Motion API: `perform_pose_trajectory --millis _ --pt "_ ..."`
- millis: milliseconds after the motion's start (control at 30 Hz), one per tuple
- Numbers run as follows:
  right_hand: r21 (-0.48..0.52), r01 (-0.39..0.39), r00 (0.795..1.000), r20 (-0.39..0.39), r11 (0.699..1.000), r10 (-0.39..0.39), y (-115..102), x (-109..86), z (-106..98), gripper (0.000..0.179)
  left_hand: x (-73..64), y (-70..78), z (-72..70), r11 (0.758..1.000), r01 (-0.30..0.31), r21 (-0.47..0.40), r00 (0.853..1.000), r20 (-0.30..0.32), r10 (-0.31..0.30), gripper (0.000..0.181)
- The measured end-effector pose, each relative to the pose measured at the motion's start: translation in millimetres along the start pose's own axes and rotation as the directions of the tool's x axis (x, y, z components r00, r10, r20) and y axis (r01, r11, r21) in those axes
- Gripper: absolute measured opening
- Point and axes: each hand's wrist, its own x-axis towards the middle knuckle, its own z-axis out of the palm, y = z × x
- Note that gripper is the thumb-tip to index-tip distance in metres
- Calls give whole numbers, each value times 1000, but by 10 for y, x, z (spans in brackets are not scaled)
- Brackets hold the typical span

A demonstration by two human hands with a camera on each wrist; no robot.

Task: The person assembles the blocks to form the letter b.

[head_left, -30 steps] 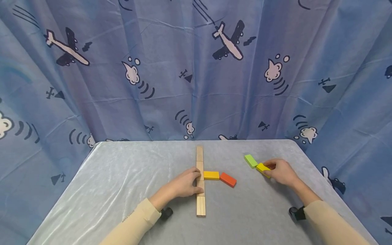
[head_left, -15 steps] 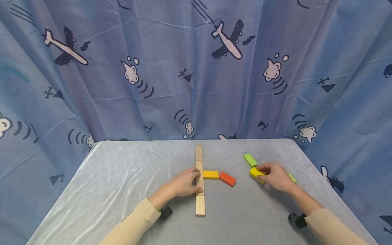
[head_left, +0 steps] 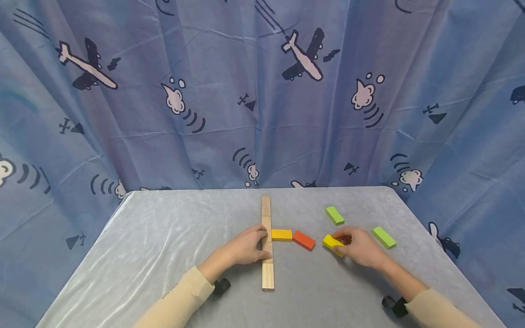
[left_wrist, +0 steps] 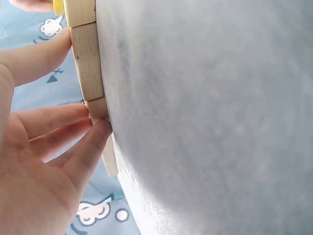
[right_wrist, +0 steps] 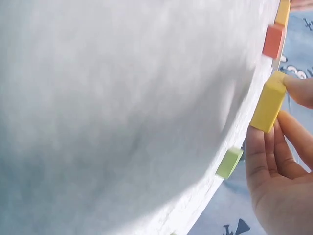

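Observation:
Several plain wooden blocks (head_left: 268, 276) lie end to end in a straight row in the head view. My left hand (head_left: 245, 246) touches the row's middle from the left, thumb and fingertips set apart on the wood. In the left wrist view the fingers (left_wrist: 58, 120) look fairly straight against the blocks. An amber block (head_left: 281, 235) juts from the row's right side, and a red-orange block (head_left: 304, 240) sits angled at its right end. Farther right, my right hand (head_left: 361, 247) pinches a yellow block (right_wrist: 269, 103) between thumb and fingers, apart from the red-orange one.
Two green blocks lie apart on the cloth-covered table (head_left: 164, 228): one green block (head_left: 335, 215) behind the right hand, another green block (head_left: 384, 237) to its right. A blue airplane-print curtain (head_left: 229, 91) hangs behind the table's far edge.
My right hand has carried the yellow block leftward and nearer, away from the far green block toward the red-orange one. The second green block has come into view. My left hand stays put.

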Motion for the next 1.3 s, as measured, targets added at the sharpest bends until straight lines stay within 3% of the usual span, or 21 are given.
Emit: perform_pose_trajectory --millis 467,633,1067,1300 --pt "46 -8 999 54 999 6 -88 -75 165 30 -2 6 -5 1000 -8 -4 1000 0 8 61" --pt "49 -44 997 73 998 40 -138 -96 210 30 2 -1 7 1000 -9 1 1000 -2 9 61" --pt "67 -62 995 80 996 56 -246 -76 282 31 8 -12 13 1000 -17 3 1000 -5 17 62" --pt "53 -126 989 91 991 121 -294 -82 296 33 1 -3 1 1000 -19 0 1000 -6 19 63"
